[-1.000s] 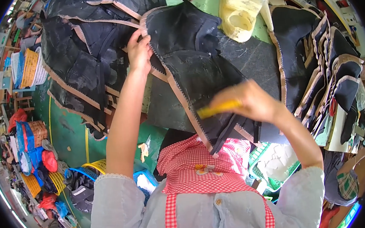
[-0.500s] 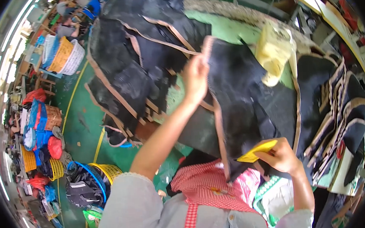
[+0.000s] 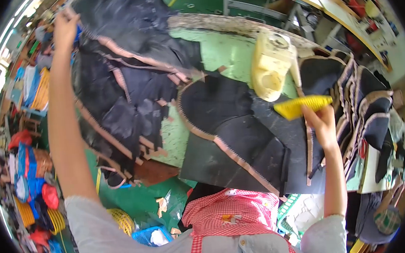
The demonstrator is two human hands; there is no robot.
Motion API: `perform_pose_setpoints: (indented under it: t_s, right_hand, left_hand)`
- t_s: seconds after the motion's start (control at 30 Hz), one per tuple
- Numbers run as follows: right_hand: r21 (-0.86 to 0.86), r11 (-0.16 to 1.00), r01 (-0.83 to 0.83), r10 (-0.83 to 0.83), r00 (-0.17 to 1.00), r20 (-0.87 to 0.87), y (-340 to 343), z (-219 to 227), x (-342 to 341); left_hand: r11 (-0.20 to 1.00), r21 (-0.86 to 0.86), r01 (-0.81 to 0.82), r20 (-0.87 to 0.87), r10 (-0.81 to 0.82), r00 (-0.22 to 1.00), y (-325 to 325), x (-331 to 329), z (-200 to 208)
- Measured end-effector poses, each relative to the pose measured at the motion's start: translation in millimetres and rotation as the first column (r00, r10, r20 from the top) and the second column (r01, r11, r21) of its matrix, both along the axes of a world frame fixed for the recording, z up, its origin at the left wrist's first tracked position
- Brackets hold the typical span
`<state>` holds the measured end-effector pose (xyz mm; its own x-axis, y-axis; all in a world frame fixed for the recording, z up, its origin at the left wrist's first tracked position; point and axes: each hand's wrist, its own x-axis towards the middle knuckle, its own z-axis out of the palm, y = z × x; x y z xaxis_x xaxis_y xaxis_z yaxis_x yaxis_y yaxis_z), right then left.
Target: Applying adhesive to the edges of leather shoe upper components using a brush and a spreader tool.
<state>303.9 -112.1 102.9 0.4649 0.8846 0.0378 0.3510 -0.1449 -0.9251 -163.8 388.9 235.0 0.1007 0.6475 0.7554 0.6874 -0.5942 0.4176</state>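
Observation:
My left hand (image 3: 65, 30) reaches to the far left. Its fingers are closed on the edge of a black sheet (image 3: 122, 18) with tan edging, on top of a pile of similar pieces. My right hand (image 3: 322, 122) grips a flat yellow ribbed scraper (image 3: 303, 105), raised over the right part of the bench. In front of me lies a black piece (image 3: 229, 105) with a curved, notched tan edge, resting on a dark board (image 3: 205, 159). Beyond the scraper is a pale yellow plastic container (image 3: 272, 64).
Several edged black pieces (image 3: 374, 103) hang in a row at the right. The bench top (image 3: 224, 41) is green and worn. Below it are a blue basket (image 3: 149, 236) and a green-rimmed basket (image 3: 290, 210) of white scraps. Coloured bundles (image 3: 29, 164) stand along the left.
My left hand has left the middle black piece and moved up and left to the pile. That piece now lies flat. My right hand has lifted the scraper away from it.

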Motion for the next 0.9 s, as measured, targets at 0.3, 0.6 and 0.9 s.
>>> perform_pose_setpoints:
  t_s: [0.3,0.6,0.9]
  right_hand:
    - [0.106,0.958,0.266,-0.283,0.936,0.209,57,-51,42]
    - [0.052,0.980,0.190,-0.148,0.885,-0.442,28,-39,50]
    - [0.089,0.979,-0.185,0.168,0.971,0.171,94,-59,-36]
  left_hand:
    - [0.537,-0.462,0.706,-0.001,-0.796,0.605,-278,235,-124]
    - [0.412,-0.724,0.553,0.166,-0.674,0.720,-259,275,-231]
    - [-0.120,-0.543,0.831,0.795,-0.392,0.462,-249,251,-246]
